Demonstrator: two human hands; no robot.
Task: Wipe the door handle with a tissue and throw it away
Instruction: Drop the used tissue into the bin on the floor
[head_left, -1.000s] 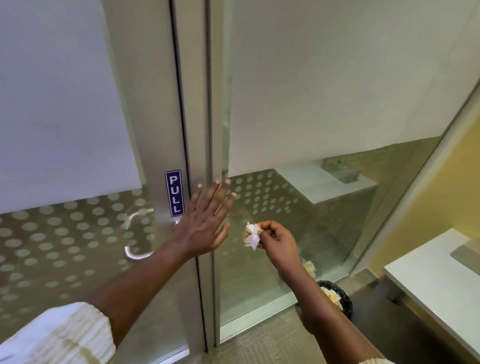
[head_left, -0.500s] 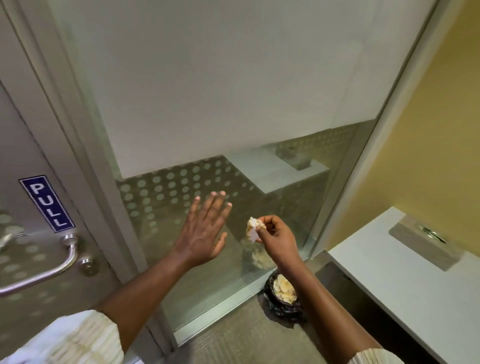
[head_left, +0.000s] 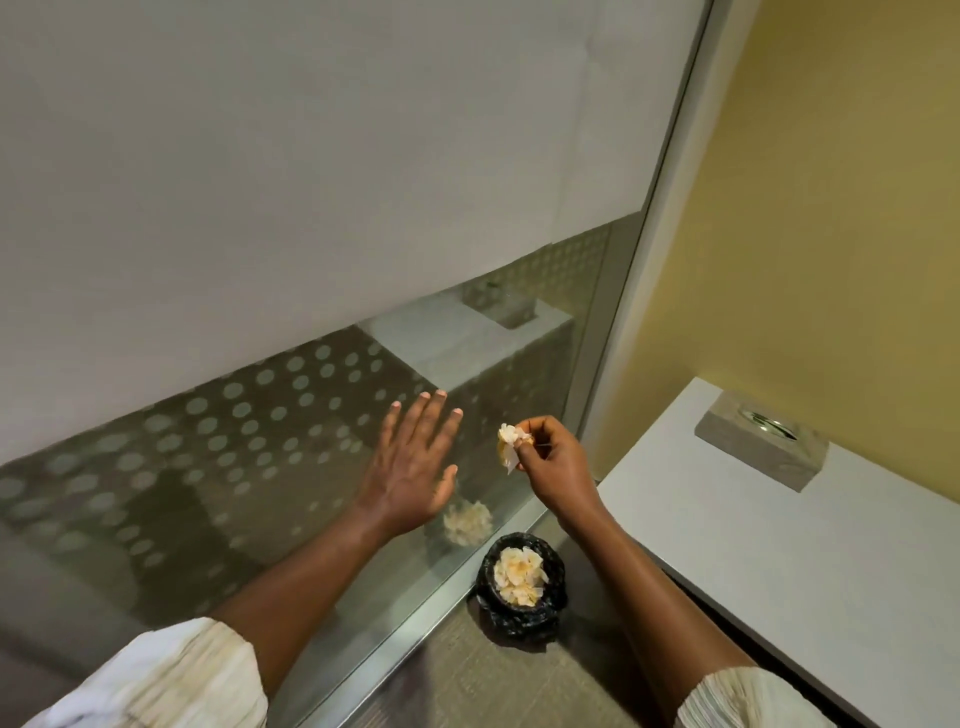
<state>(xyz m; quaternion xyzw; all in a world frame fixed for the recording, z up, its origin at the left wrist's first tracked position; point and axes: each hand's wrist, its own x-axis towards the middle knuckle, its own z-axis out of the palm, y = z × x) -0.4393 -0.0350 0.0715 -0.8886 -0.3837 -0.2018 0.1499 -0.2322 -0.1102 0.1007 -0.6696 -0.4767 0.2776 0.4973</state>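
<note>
My right hand (head_left: 550, 462) pinches a crumpled white tissue (head_left: 509, 446) between thumb and fingertips, held in the air above and slightly left of a small black bin (head_left: 522, 613) on the floor. The bin holds several crumpled tissues. My left hand (head_left: 413, 467) is open with fingers spread, held flat in front of the glass panel (head_left: 260, 441), holding nothing. The door handle is out of view.
A white counter (head_left: 779, 545) runs along the right with a grey block with a metal ring (head_left: 761, 447) on it. A yellow wall (head_left: 831, 208) rises behind. The metal bottom rail (head_left: 395, 639) of the glass meets the floor beside the bin.
The view has swung right, so the door, PULL sign and handle have left the frame. The bin is now in full view below my right hand, which still holds the tissue.
</note>
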